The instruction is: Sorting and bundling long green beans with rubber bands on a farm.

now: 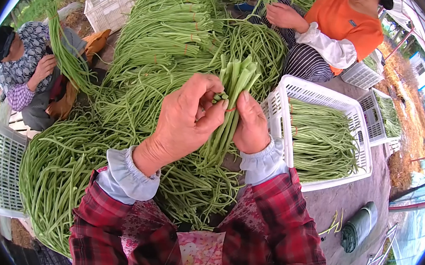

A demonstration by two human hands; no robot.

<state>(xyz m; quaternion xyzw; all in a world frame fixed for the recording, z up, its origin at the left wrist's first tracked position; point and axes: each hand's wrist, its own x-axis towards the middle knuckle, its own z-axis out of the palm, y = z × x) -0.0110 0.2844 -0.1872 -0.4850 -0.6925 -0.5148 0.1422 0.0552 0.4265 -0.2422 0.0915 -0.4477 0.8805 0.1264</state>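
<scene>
A bundle of green yardlong beans [237, 77] stands upright between my hands, with a red rubber band [231, 109] around it near the top. My right hand [252, 123] grips the bundle from the right side, its thumb beside the band. My left hand [189, 110] pinches a few short bean ends [220, 97] between thumb and fingers, just left of the bundle. The bundle's lower part hangs down over a heap of loose beans [195, 189] before my lap.
Banded bean bundles [169, 23] lie stacked ahead. At right stands a white plastic crate [329, 185] holding beans; a dark green roll [358, 227] lies below it. One person [36, 71] sits at left with beans, another person [344, 22] at upper right. Another crate [0, 172] leans at left.
</scene>
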